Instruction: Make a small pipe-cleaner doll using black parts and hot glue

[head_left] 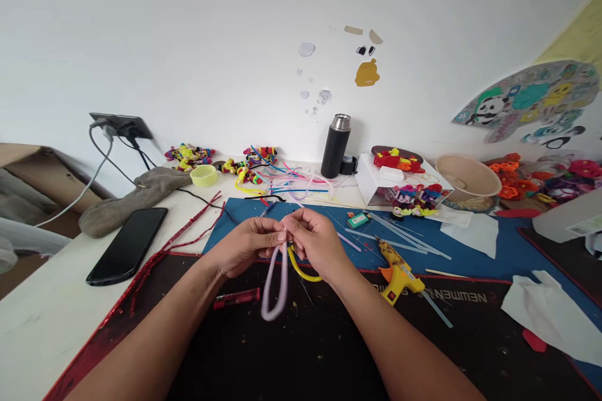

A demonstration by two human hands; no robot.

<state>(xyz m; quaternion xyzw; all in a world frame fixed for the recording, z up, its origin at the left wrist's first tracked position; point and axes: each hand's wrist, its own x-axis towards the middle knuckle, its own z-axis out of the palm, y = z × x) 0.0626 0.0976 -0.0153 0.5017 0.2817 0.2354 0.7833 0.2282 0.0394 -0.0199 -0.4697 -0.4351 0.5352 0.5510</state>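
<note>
My left hand point(251, 239) and my right hand point(316, 241) meet over the mat, fingertips pinched together. Between them they grip a pale lilac pipe cleaner point(267, 291) bent into a long loop that hangs down below the fingers. A yellow pipe cleaner point(305, 276) curves out beneath my right palm; its upper end is hidden in the fingers. Below my left wrist lies a red, partly clear tool point(236, 298), its kind unclear. A yellow glue gun point(399, 272) rests to the right of my right hand.
Clear glue sticks point(409, 232) and a green box point(358, 220) lie on the blue mat point(324, 216). Behind stand a black flask point(335, 147) and several pipe cleaners point(301, 182). A phone point(128, 246) and red strands point(188, 225) are at left. White paper point(548, 307) lies right.
</note>
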